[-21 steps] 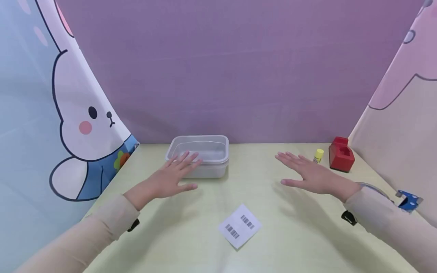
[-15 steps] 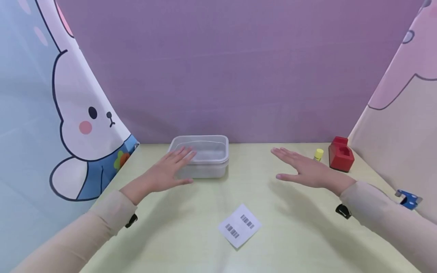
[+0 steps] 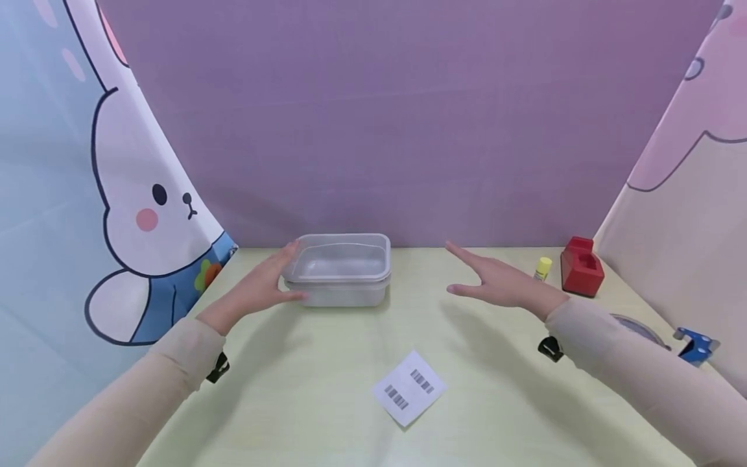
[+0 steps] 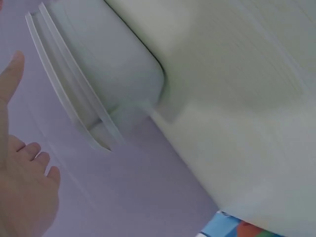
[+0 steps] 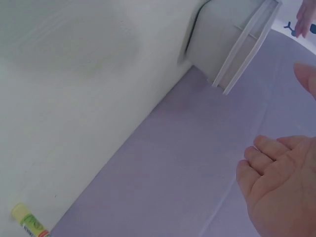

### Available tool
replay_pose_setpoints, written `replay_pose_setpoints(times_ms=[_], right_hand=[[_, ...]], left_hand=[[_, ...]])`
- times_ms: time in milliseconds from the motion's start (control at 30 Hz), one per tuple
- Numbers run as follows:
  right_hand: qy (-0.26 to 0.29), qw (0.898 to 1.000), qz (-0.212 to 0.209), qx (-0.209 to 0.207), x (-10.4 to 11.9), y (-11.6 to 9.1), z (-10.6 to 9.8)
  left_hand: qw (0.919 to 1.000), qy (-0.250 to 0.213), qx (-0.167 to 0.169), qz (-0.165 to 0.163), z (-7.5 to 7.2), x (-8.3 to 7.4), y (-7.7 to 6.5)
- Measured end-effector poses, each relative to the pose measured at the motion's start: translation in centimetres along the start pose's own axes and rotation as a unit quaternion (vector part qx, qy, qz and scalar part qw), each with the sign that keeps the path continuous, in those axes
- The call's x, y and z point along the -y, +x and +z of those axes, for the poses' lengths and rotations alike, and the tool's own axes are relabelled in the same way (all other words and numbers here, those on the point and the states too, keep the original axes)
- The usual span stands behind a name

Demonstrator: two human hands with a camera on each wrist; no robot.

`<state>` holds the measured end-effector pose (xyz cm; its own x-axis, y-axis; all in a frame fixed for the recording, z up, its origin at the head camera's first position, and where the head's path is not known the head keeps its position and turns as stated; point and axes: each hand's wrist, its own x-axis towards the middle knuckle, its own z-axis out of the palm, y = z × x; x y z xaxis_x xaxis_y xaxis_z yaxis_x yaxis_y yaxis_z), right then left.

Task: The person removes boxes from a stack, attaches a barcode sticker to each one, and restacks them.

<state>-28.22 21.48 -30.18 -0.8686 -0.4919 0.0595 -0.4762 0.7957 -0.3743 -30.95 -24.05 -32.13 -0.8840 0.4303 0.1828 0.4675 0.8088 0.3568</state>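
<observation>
A translucent lidded plastic container [image 3: 344,292] stands at the back of the table, left of the middle. My left hand [image 3: 259,280] hovers by its left side, fingers extended and thumb spread apart. In the left wrist view the left hand [image 4: 29,192] appears apart from the container [image 4: 108,64]. To the right of the container, with a gap of bare table between, my right hand [image 3: 498,279] is held in the air, thumb and fingers spread. The right wrist view shows the right hand [image 5: 284,182] holding nothing, with the container [image 5: 227,39] beyond it.
A white paper with two barcodes [image 3: 409,389] lies on the table [image 3: 327,402] in front. At the right are a yellow-capped glue stick [image 3: 543,268], a red block-shaped object [image 3: 581,267], a blue object [image 3: 696,346] and a partly hidden round rim [image 3: 642,327].
Both hands have turned more edge-on. The left hand has moved left to the container's left side, and the right hand has shifted left toward the container. The objects have stayed put.
</observation>
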Motion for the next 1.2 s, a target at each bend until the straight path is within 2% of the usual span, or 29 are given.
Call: replay_pose_setpoints(times_ms=[200, 433, 567, 700, 833, 967, 1200], right_hand=[[0.026, 1.0, -0.009, -0.009, 0.5, 2.1, 0.7], [0.071, 0.997, -0.005, -0.017, 1.2, 4.6, 1.4], [0.135, 0.99, 0.016, -0.028, 1.6, 6.5, 1.8], [0.224, 0.972, 0.053, -0.043, 2.0, 8.4, 2.7], [0.31, 0.945, 0.08, -0.067, 2.4, 10.1, 3.9], [0.354, 0.925, 0.11, -0.085, 3.1, 11.5, 4.9], [0.401, 0.894, 0.187, -0.075, 5.0, 13.2, 6.0]], left_hand=[[0.9973, -0.048, 0.001, -0.055, 0.0, 1.4, 0.3], [0.9938, -0.079, -0.001, -0.079, 0.3, 2.6, 0.8], [0.9914, -0.1, -0.01, -0.084, 0.5, 3.3, 1.1], [0.9863, -0.135, -0.002, -0.095, 1.4, 4.2, 0.9], [0.9793, -0.177, 0.004, -0.098, 2.4, 5.0, 0.9], [0.9716, -0.219, -0.003, -0.088, 3.5, 5.9, 1.2], [0.9574, -0.279, -0.02, -0.07, 4.6, 6.1, 1.7]])
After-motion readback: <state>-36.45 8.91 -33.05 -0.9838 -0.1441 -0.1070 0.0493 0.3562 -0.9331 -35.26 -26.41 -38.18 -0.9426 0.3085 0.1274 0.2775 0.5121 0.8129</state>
